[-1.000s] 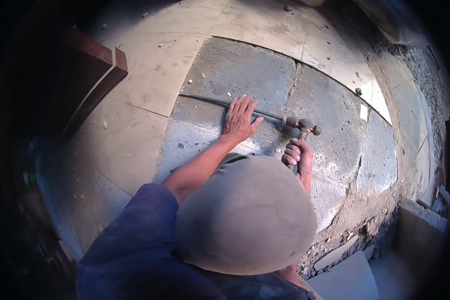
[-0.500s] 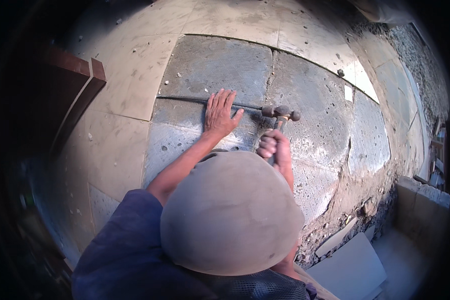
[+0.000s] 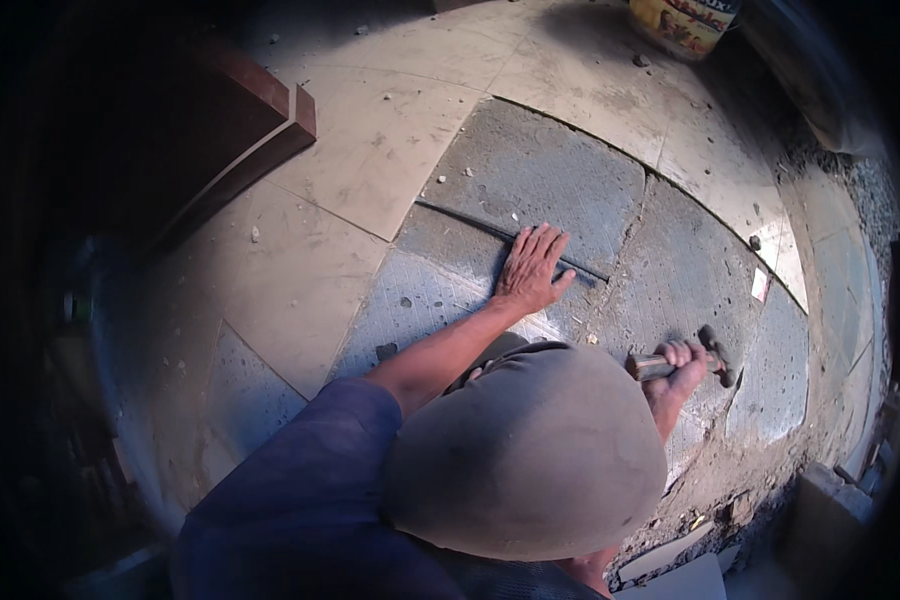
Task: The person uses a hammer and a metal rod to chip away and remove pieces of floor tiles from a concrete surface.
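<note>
A long, thin dark metal bar [image 3: 460, 218] lies across the rough grey floor patch [image 3: 570, 150], its right end near a joint between slabs. My left hand [image 3: 533, 268] rests palm down over the bar, fingers stretched out flat and thumb apart. Further right and nearer, my right hand [image 3: 678, 365] is wrapped around the wooden handle of a hammer [image 3: 720, 356]. The hammer's dark head sticks out past my fingers, apart from the bar. A grey cap [image 3: 530, 455] hides part of the floor below my hands.
Beige tiles [image 3: 310, 210] border the grey patch. A dark brown furniture corner [image 3: 305, 115] stands at left. At the far right is a printed bucket [image 3: 685, 28]. Rubble, broken tile pieces [image 3: 680, 580] and a block [image 3: 832, 500] lie at lower right.
The hammer has moved from the bar's right end away to the right and nearer, its head turned outward. My left hand stays on the bar. The whole view has shifted and turned.
</note>
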Action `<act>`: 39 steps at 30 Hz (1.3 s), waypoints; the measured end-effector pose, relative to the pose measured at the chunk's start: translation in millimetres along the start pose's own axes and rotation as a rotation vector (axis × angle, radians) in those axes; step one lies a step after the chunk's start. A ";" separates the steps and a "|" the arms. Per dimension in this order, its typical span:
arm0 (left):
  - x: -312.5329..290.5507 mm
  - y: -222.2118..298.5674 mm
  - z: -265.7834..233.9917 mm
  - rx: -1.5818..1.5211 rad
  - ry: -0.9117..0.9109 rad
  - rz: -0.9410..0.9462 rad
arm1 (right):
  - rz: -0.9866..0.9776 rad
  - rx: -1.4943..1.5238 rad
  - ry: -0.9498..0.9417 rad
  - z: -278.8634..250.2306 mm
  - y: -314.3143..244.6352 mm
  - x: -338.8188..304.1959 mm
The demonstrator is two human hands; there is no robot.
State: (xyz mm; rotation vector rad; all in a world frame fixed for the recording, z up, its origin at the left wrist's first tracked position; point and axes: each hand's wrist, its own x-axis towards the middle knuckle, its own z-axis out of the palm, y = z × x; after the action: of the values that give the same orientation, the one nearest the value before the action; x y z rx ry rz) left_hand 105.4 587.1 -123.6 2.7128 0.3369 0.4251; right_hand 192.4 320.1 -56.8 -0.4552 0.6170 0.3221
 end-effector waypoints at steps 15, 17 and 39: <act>-0.9 7.7 2.6 -0.022 -0.008 -0.048 | 0.033 -0.026 -0.016 -3.5 -61.6 -2.1; 1.6 9.8 2.1 -0.021 -0.022 -0.048 | -0.111 -0.081 0.087 2.1 -51.6 -2.9; -2.3 1.4 0.6 -0.001 -0.041 -0.063 | -0.238 -0.199 0.248 24.9 -0.2 -17.3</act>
State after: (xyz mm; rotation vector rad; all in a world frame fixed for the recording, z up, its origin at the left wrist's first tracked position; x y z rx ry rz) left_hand 103.7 585.0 -124.1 2.6977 0.4089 0.3510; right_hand 191.1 329.6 -28.1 -0.7603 0.7673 0.0998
